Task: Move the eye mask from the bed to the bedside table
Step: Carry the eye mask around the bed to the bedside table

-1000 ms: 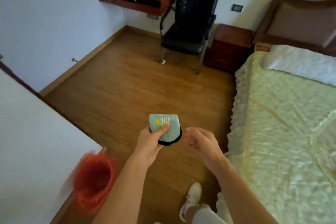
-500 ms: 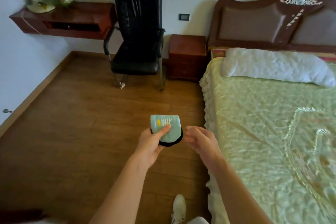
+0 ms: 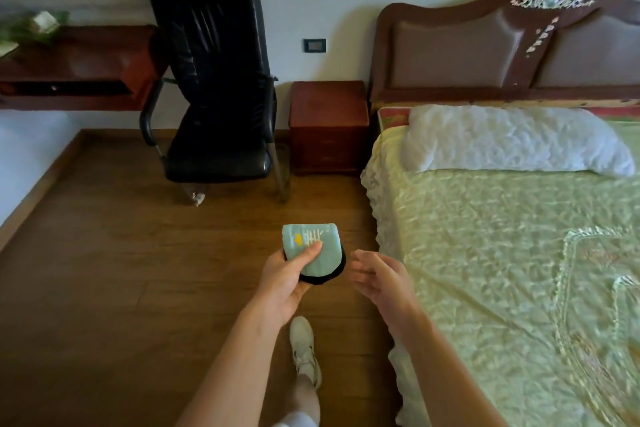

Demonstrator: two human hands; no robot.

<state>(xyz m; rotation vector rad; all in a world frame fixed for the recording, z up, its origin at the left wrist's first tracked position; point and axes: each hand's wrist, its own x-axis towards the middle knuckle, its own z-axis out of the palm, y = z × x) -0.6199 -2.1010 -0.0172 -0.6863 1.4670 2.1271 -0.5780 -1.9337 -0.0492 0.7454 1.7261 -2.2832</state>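
Note:
The folded eye mask (image 3: 320, 250) is pale green with a yellow and white print and a black edge. My left hand (image 3: 285, 279) grips it, thumb on top, above the wooden floor. My right hand (image 3: 379, 279) hovers just right of the mask, fingers apart, holding nothing. The bedside table (image 3: 328, 126) is a reddish-brown cabinet against the far wall, between the chair and the headboard, well ahead of both hands. The bed (image 3: 502, 253) with its pale green cover lies to the right.
A black office chair (image 3: 211, 80) stands left of the bedside table. A wooden wall desk (image 3: 79, 69) with a plant is at far left. A white pillow (image 3: 512, 139) lies at the bed's head. My shoe (image 3: 304, 347) is on the floor below my hands.
The view has swung right and come nearer the chair, bedside table and headboard. The red bin has left the view. Both hands keep the same pose with the mask.

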